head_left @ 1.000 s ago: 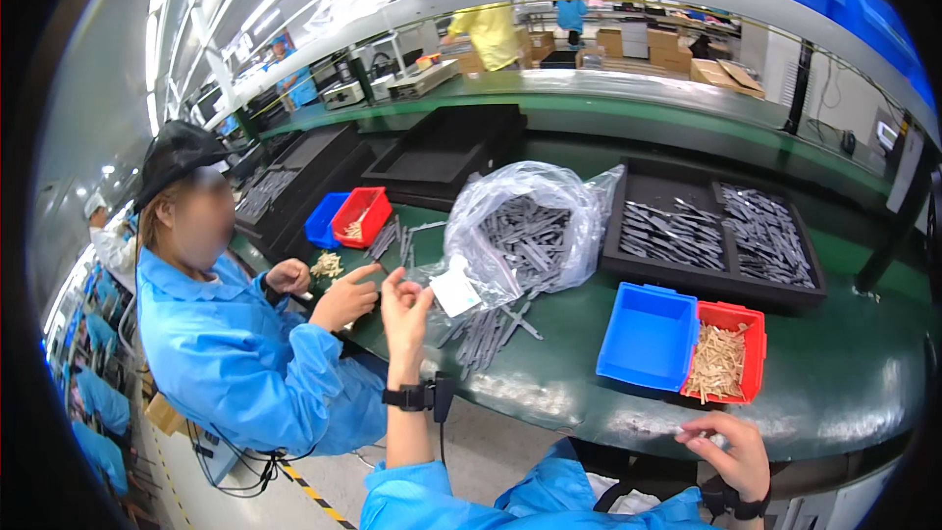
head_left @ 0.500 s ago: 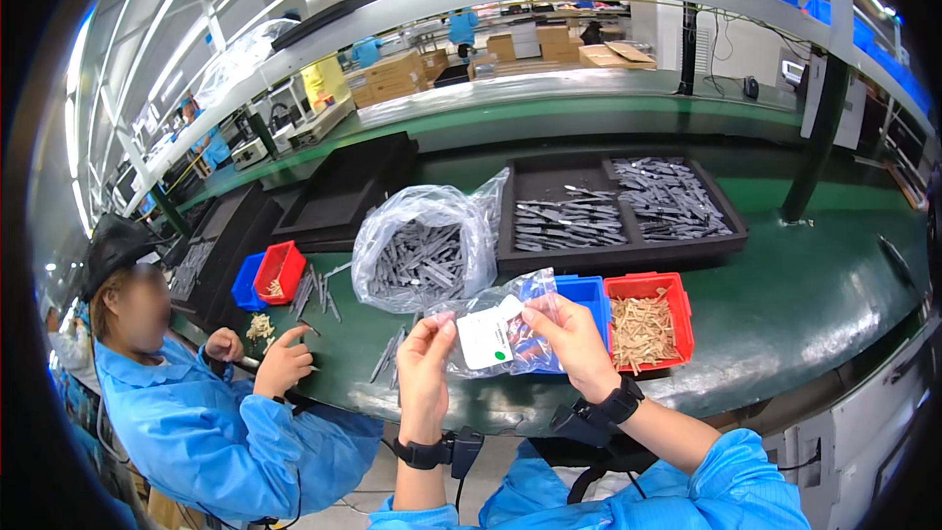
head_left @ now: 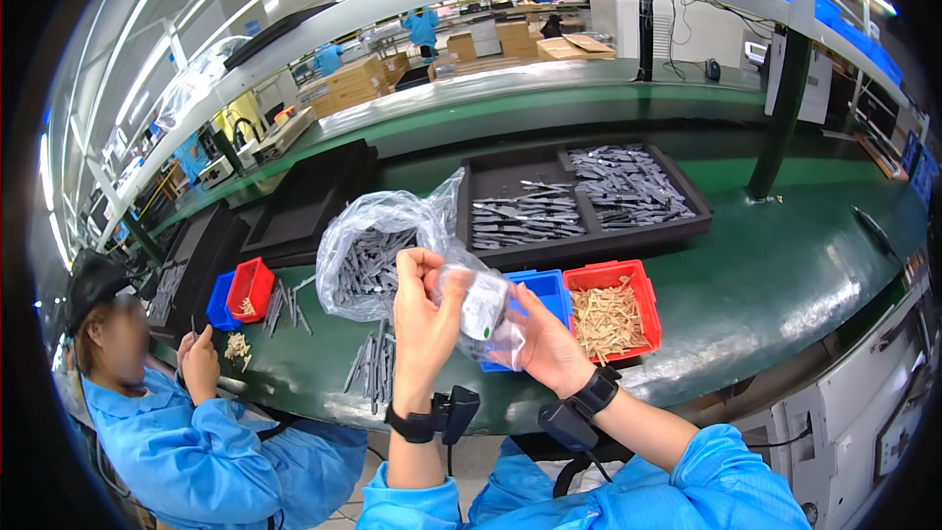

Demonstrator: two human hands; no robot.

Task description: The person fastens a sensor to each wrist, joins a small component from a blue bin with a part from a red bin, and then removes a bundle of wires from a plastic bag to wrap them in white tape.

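A small clear plastic bag (head_left: 481,309) with a white label and a green dot is held up in front of me, over the table edge. My left hand (head_left: 428,314) pinches its upper left side, fingers curled. At its lower right, my right hand (head_left: 551,348) grips the crinkled plastic, some fingers hidden behind it. What the bag contains I cannot make out. Behind it stands a blue bin (head_left: 549,287), partly covered by the bag and my right hand. Loose grey strips (head_left: 371,365) lie left of my left hand.
Right of the blue bin is a red bin (head_left: 645,306) of tan pieces. A large clear bag (head_left: 339,236) of grey strips stands left of a divided black tray (head_left: 581,198) holding more strips. A co-worker (head_left: 206,442) in blue works at left, near small bins (head_left: 253,285).
My hands have turned and bunched the small bag, which was spread flat before; the left hand has risen. My view has shifted right. The co-worker's hands have drawn closer together.
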